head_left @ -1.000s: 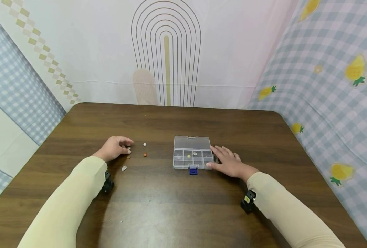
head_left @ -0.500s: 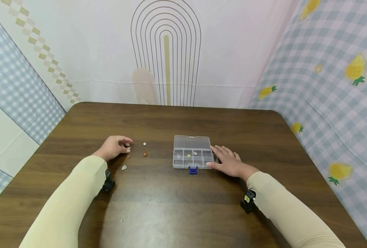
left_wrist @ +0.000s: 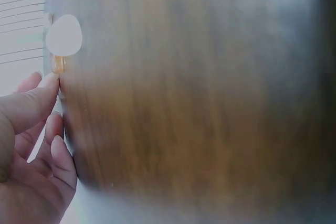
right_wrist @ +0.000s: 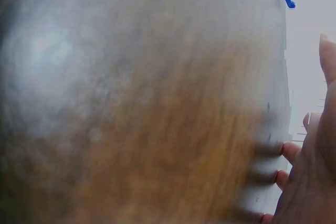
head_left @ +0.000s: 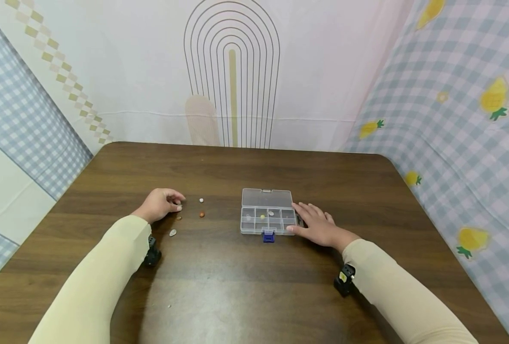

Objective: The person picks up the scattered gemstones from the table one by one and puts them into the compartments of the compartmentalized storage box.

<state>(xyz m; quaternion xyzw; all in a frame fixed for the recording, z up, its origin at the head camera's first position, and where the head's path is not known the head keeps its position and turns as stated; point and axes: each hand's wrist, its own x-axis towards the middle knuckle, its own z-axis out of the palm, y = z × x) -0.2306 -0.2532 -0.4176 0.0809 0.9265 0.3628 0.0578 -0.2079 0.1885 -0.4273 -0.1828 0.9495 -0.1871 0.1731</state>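
Observation:
In the head view my left hand (head_left: 159, 205) is low over the table, thumb and forefinger pinching a small pale stone, mostly hidden by the fingertips. Close by lie an orange-brown stone (head_left: 178, 218), a pale oval stone (head_left: 173, 232), a reddish-orange stone (head_left: 201, 214) and a white round one (head_left: 201, 200). The left wrist view shows a white stone (left_wrist: 65, 36) just beyond the fingertips. A clear compartment box (head_left: 248, 231) stands with its lid open, several small pieces inside. My right hand (head_left: 316, 223) touches its right side, fingers spread and fairly straight.
The box's clear lid (head_left: 266, 198) lies back, away from me, and its blue latch (head_left: 269, 237) faces me. A tiny pale speck (head_left: 169, 306) lies on the wooden table (head_left: 246, 286) toward the front. Patterned cloth (head_left: 323, 67) hangs behind the table.
My left thumb and forefinger have drawn together on the pale stone, which showed more clearly between them before. The right hand and the box stay in place.

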